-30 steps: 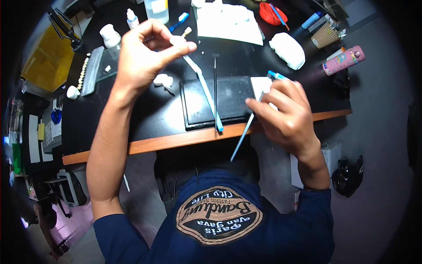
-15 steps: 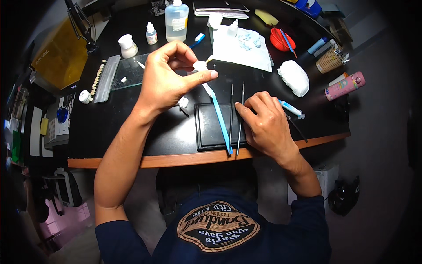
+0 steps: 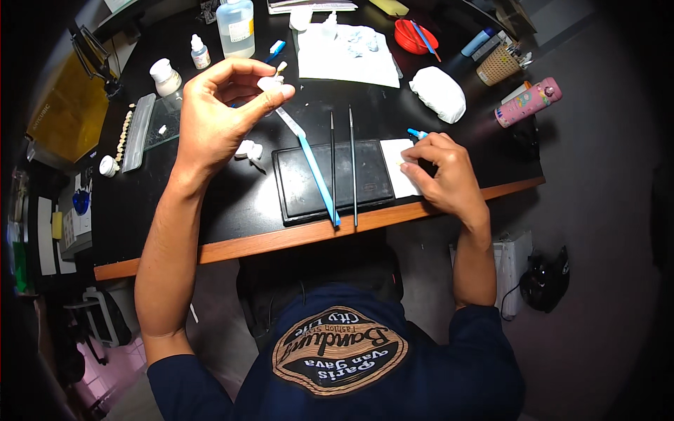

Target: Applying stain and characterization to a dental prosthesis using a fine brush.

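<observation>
My left hand (image 3: 221,105) is raised over the desk, pinching a small white lump (image 3: 269,83) between thumb and fingers. A cream-coloured tip (image 3: 282,67) sticks up from it. My right hand (image 3: 449,168) is low over a white pad (image 3: 398,151), thumb and forefinger drawn together. Something tiny and yellowish shows at the fingertips, too small to name. Left of the pad lies a flat black case (image 3: 295,186). Across it rest a light-blue handled tool (image 3: 317,172) and two thin dark brushes (image 3: 333,168), their ends past the desk edge.
Crumpled white material (image 3: 249,150) lies left of the case. Farther back stand a clear bottle (image 3: 237,31), a dropper bottle (image 3: 200,52) and a white jar (image 3: 165,76). A paper sheet (image 3: 347,59), red bowl (image 3: 413,38), white bundle (image 3: 439,95) and pink flask (image 3: 528,103) are toward the right.
My right hand has moved right, away from the black case, and the white pad now shows. The left hand still holds the white lump. The whole view has shifted.
</observation>
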`<state>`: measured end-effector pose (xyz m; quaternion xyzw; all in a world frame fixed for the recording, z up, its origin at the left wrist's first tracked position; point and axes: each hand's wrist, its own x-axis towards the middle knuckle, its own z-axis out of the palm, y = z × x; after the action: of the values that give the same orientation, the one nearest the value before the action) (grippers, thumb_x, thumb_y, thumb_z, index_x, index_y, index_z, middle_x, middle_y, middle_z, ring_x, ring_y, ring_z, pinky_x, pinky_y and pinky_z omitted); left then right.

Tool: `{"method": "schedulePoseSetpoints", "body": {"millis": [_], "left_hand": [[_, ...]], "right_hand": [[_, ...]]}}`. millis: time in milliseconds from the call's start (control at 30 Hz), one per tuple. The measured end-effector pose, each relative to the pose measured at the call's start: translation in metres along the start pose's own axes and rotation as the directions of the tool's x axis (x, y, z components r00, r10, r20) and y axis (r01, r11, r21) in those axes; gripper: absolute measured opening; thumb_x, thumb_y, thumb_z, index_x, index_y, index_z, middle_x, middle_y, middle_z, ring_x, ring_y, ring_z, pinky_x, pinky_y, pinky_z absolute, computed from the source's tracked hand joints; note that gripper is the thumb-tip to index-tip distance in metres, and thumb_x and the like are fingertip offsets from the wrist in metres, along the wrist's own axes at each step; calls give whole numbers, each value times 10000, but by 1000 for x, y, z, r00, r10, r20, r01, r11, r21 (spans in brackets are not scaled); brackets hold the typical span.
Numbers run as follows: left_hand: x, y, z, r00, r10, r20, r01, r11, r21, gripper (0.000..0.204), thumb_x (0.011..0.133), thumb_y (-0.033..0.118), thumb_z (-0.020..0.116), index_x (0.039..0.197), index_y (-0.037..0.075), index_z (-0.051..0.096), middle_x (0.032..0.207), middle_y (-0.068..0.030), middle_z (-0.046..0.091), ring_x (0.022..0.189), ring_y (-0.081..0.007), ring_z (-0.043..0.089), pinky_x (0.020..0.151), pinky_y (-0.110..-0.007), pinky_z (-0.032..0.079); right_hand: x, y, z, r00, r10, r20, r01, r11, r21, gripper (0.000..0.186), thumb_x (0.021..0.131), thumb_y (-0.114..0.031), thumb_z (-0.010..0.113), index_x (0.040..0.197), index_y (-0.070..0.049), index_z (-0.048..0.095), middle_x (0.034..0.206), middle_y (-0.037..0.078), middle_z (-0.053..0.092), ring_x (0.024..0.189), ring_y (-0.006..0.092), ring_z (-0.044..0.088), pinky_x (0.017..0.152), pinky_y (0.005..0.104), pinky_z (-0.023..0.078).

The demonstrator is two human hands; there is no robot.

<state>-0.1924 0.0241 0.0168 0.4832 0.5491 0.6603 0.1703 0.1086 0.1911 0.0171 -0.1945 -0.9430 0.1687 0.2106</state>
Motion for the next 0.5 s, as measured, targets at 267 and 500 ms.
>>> {"method": "schedulePoseSetpoints", "body": {"millis": [267,500], "left_hand": [[-13,14,14,1000,11,21,-10,997,-78,257,835,35,843,1053,-5,713,939,-71,749,878,-113,711,829,-251,569],[-75,48,38,992,127,10,-126,987,-101,320,751,-38,868,1025,-37,703,961,-114,730,860,-138,692,811,-271,567]], "right_hand": [[-11,3,13,988,-5,-153,12,999,49,51,832,-60,735,864,-21,743,842,117,628,871,303,596,807,415,480],[-45,-16,-10,937,171,-304,-8,881,473,70,913,-11,719,979,6,703,899,65,701,793,136,633,731,252,478]]}}
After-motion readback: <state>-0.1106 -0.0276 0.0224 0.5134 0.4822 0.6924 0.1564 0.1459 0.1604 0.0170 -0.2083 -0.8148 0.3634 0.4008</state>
